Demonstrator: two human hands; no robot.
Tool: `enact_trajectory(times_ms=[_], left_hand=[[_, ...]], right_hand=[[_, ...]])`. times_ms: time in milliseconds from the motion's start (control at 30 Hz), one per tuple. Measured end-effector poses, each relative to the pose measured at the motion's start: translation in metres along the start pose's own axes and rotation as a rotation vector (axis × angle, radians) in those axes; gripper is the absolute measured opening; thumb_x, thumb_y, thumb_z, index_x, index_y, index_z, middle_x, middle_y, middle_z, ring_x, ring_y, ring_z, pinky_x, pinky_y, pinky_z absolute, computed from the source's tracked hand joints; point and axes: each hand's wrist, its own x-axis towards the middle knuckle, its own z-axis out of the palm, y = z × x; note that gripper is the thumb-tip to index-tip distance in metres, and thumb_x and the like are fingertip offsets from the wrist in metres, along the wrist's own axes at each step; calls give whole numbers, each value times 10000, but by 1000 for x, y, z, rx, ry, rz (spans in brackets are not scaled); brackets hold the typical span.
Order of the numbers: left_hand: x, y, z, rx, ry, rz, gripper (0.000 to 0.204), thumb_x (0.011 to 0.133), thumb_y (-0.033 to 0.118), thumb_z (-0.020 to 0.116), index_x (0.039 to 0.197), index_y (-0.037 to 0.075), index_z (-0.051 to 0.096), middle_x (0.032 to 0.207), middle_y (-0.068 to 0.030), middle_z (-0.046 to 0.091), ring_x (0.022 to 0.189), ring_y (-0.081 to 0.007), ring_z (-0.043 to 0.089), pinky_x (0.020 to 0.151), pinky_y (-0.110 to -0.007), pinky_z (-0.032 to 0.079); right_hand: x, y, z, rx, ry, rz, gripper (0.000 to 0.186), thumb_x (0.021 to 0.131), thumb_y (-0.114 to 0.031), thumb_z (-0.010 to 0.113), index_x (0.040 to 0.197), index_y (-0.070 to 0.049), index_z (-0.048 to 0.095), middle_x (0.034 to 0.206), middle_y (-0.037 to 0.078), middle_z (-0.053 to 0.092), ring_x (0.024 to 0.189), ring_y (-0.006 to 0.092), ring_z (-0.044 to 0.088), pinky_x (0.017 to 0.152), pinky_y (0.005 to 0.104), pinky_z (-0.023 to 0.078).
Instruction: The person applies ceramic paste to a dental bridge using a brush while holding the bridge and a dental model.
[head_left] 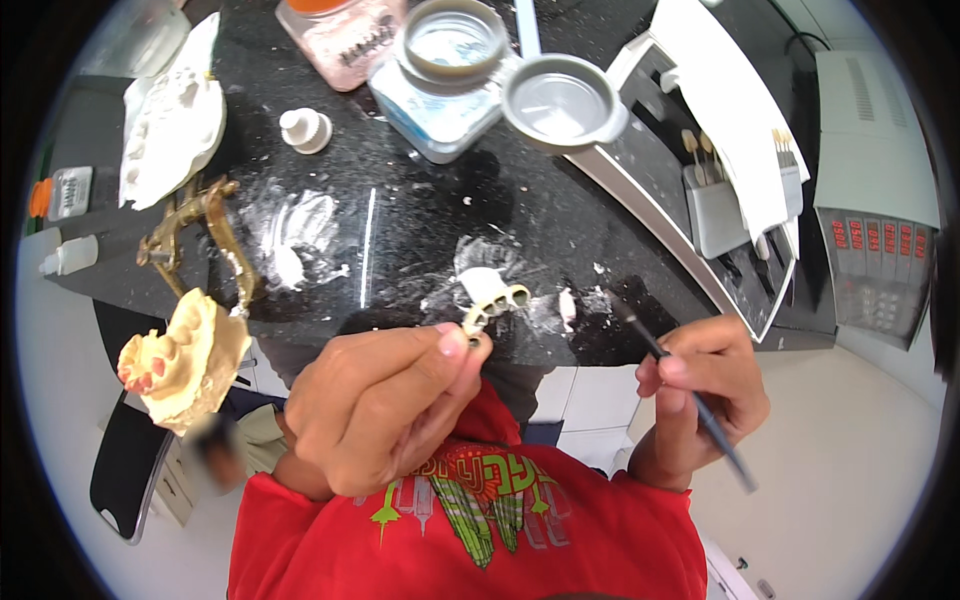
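Note:
My left hand (385, 405) pinches one end of a small curved dental bridge framework (500, 305), which has several hollow ring-like units and yellowish edges, over the front edge of the black speckled worktop. My right hand (700, 400) grips a slim dark brush (725, 450) whose tip points up-left toward the worktop, right of the framework. Behind the framework lie white powder smears (478, 282) and a small white lump (568, 310). To the left, a cream plaster dental model with pink parts (195, 355) adjoins a brass articulator (225, 250).
Jars of pink (335, 50) and blue powder (430, 120), a grey lid (560, 98), a white cap (305, 130) and a white tray (170, 120) stand behind. At right are an angled white-edged stand (700, 200) and a machine (875, 240). A person (235, 450) is at lower left.

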Motion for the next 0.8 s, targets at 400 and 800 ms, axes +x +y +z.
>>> enact_trajectory(times_ms=[400, 800], left_hand=[[-1, 2, -1, 20, -15, -11, 379, 620, -81, 862, 954, 5, 706, 819, -97, 694, 643, -189, 681, 537, -242, 541], [-1, 3, 0, 15, -14, -9, 384, 617, -78, 867, 958, 3, 708, 825, -96, 692, 645, -185, 685, 535, -237, 544]], right_hand=[[-1, 7, -5, -4, -106, -5, 204, 697, 53, 763, 843, 4, 630, 723, 123, 684, 590, 141, 645, 511, 217, 480], [-1, 11, -1, -48, -83, -102, 203, 646, 41, 764, 811, 15, 648, 682, 112, 671, 518, 141, 618, 454, 215, 453]])
